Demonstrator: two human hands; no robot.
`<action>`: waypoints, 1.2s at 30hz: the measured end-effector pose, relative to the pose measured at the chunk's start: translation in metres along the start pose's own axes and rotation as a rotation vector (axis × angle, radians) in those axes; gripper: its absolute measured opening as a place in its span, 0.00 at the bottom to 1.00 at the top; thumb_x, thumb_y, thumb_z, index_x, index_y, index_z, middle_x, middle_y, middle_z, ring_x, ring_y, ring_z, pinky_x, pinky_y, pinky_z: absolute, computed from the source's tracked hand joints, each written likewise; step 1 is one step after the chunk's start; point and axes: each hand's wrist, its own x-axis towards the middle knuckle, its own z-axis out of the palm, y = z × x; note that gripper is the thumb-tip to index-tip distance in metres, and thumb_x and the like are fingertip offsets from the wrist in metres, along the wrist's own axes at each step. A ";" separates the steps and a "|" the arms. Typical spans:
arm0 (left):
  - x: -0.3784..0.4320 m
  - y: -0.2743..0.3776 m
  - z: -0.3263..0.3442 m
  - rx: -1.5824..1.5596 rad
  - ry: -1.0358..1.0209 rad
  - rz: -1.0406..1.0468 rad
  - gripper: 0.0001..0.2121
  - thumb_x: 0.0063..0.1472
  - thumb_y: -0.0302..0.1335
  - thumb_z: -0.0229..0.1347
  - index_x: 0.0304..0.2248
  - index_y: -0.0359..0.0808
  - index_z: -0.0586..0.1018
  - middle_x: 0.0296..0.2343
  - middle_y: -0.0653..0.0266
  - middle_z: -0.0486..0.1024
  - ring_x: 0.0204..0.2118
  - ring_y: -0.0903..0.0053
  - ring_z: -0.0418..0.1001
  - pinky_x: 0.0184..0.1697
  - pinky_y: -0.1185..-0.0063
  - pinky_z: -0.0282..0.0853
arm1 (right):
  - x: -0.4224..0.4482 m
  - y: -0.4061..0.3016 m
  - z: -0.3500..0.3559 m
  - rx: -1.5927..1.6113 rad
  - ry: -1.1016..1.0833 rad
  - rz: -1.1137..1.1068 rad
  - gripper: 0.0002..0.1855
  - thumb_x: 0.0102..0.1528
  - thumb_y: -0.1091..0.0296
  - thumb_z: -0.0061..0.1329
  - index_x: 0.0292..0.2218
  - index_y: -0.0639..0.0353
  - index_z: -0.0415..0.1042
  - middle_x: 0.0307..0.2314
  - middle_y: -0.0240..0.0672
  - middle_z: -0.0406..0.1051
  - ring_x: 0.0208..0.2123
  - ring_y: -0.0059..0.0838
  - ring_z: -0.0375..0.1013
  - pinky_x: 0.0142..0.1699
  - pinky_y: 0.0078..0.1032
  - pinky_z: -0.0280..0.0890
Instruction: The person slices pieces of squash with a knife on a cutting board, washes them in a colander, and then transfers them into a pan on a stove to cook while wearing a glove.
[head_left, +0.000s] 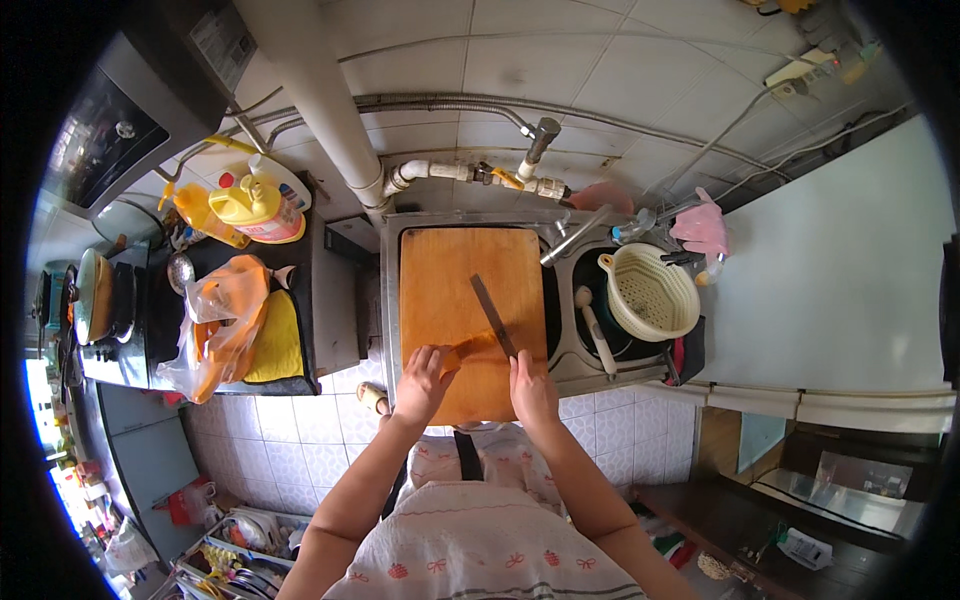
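Observation:
A wooden cutting board (471, 277) lies over the left part of a metal sink. My right hand (534, 386) is closed round the handle end of a knife (491, 311), whose dark blade points away from me and to the left. My left hand (422, 382) holds an orange piece of food (451, 361) on the board, left of the knife. More orange food (480, 345) lies between that hand and the blade, partly in a row. Its exact kind is too small to tell.
Right of the board are a metal faucet (577, 238), a cream colander (654, 292) and a white-handled utensil (598, 334) in the sink. On the left counter stand a yellow jug (259, 214) and a plastic bag with orange contents (225, 315), beside a yellow cloth (277, 341).

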 end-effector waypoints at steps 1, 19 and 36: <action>0.003 0.002 -0.003 0.000 -0.024 -0.007 0.18 0.51 0.25 0.60 0.43 0.32 0.72 0.38 0.55 0.70 0.42 0.60 0.70 0.45 0.71 0.69 | 0.007 -0.003 -0.002 -0.023 0.026 -0.056 0.09 0.62 0.64 0.41 0.37 0.61 0.62 0.17 0.49 0.70 0.19 0.51 0.71 0.22 0.42 0.66; -0.011 -0.015 0.002 -0.022 -0.049 -0.177 0.18 0.55 0.33 0.61 0.41 0.30 0.74 0.35 0.54 0.74 0.38 0.60 0.74 0.41 0.70 0.72 | 0.028 -0.004 0.019 -0.087 0.089 -0.166 0.11 0.63 0.64 0.39 0.39 0.64 0.63 0.17 0.51 0.70 0.19 0.52 0.73 0.21 0.45 0.66; 0.007 -0.043 -0.025 -0.144 -0.133 0.015 0.14 0.51 0.22 0.60 0.39 0.34 0.76 0.35 0.59 0.68 0.40 0.64 0.71 0.41 0.74 0.72 | 0.025 -0.040 0.025 -0.062 -0.234 -0.030 0.11 0.63 0.64 0.36 0.36 0.63 0.64 0.18 0.53 0.72 0.23 0.54 0.73 0.27 0.45 0.68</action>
